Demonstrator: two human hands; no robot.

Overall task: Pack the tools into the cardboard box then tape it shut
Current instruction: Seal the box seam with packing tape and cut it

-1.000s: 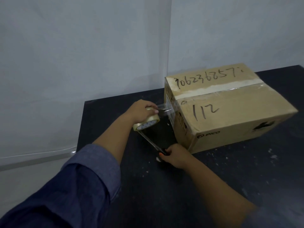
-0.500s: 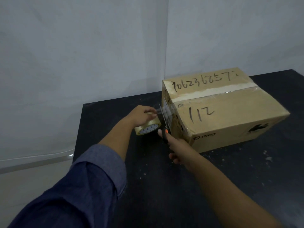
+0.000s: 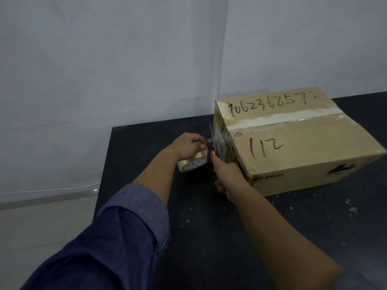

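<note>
A closed cardboard box point(image 3: 293, 147) with handwritten numbers stands on the black table point(image 3: 209, 227). A clear tape strip runs along its top seam and down its left end. My left hand point(image 3: 186, 146) grips a roll of clear tape point(image 3: 191, 163) just left of the box, with a stretch of tape point(image 3: 217, 141) pulled taut to the box's end. My right hand point(image 3: 227, 176) holds scissors point(image 3: 211, 152) with a black and orange handle. Their blades point up at the stretched tape, spread on either side of it.
White walls meet in a corner behind the box. The table's left edge point(image 3: 104, 185) lies close to my left arm. Small white scraps point(image 3: 351, 208) litter the tabletop at the right, in front of the box.
My right hand has lifted the scissors from the table up to the stretched tape. The blades now stand at the tape. My left hand keeps the roll in place.
</note>
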